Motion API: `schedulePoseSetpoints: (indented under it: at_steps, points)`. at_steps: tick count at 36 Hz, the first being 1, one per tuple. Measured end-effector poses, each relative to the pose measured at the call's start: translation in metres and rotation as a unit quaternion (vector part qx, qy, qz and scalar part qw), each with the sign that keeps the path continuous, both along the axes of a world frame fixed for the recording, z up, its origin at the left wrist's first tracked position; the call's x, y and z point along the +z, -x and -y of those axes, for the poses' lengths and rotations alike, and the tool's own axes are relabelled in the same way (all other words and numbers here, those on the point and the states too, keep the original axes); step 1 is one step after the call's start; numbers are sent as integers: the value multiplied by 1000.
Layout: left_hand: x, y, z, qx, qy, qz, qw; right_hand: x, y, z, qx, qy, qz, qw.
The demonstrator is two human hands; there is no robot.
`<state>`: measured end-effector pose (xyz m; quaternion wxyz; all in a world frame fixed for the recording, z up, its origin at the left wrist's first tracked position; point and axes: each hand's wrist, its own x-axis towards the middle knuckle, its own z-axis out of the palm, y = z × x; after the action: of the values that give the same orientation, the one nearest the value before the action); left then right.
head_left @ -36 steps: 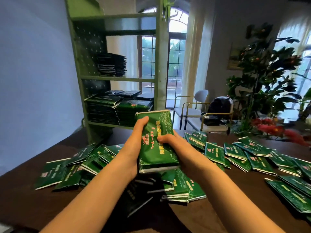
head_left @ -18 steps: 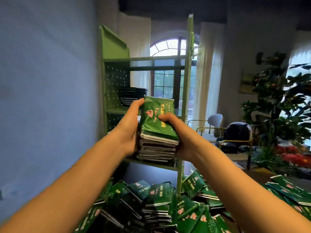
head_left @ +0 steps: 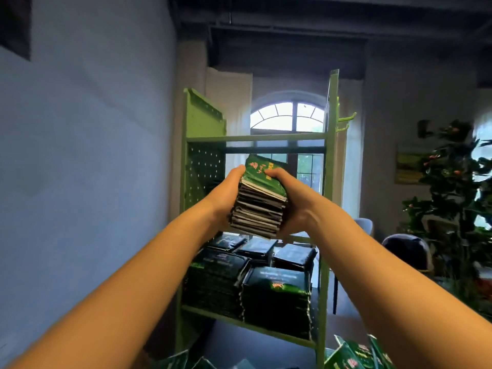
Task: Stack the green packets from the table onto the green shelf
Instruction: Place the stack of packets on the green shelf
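A stack [head_left: 257, 209] of green packets sits clamped between both hands, held up in front of the middle bay of the shelf [head_left: 331, 182]. The left hand [head_left: 226, 199] presses against the stack's left side, its thumb hooked over the top packet's near corner. The right hand [head_left: 296, 206] grips the right side, with its thumb laid on the top packet and its fingers hidden behind. The two thumbs lie close together on the green top face, which tilts toward the camera. The stack's lower edge is level with the middle board; whether it touches the board cannot be told.

Below, on the lower board, stand several piles [head_left: 277, 296] of the same packets, packed side by side and nearly filling that level. Loose packets [head_left: 354, 356] lie at the bottom edge of the view, to the right of the shelf's front post. Behind the shelf is an arched window [head_left: 288, 115], a blue wall [head_left: 85, 155] runs along the left, and a plant [head_left: 452, 187] stands at the far right.
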<state>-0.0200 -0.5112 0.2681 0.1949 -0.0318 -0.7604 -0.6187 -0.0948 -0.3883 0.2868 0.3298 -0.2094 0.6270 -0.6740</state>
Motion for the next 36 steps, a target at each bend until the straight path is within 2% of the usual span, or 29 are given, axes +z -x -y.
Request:
schedulePoseSetpoints:
  at_steps: [5,11,15,17,18,19,20,21,22,23,24,25,26,28,29,36]
  points:
    - [5,45,15,54,-76,14,996,8,27,14,-38,-25,-2,999]
    - [8,68,16,97,-37,21,994,8,59,30,-107,-3,38,994]
    - [15,79,17,115,-92,74,986,8,71,34,-122,5,21,992]
    - [3,216,78,116,-126,75,982,8,64,34,-117,3,-35,993]
    - [-1,251,104,162,-103,97,977,9,56,34,-115,23,-62,991]
    - [8,225,88,170,-95,96,976,10,53,35,-109,46,-93,989]
    - [6,244,99,144,-134,101,975,9,55,36,-114,54,-98,987]
    - [11,238,88,156,-122,80,977,9,65,39,-119,42,-72,989]
    - [16,245,93,141,-131,101,976,10,75,43,-126,28,-56,990]
    - [28,156,46,157,-106,124,974,11,81,46,-139,21,-53,989]
    - [32,108,24,154,-113,153,969,10,92,48,-150,13,-58,987]
    - [30,110,26,177,-80,142,971,10,99,51,-161,0,-67,985]
    - [36,124,28,145,-80,117,979,10,104,53,-162,-11,-76,984]
    - [31,135,35,114,-108,125,980,10,105,56,-156,-29,-84,984]
    - [31,148,39,142,-99,125,977,10,108,59,-155,-28,-87,984]
    - [18,174,48,147,-148,66,976,15,118,68,-189,-51,-106,975]
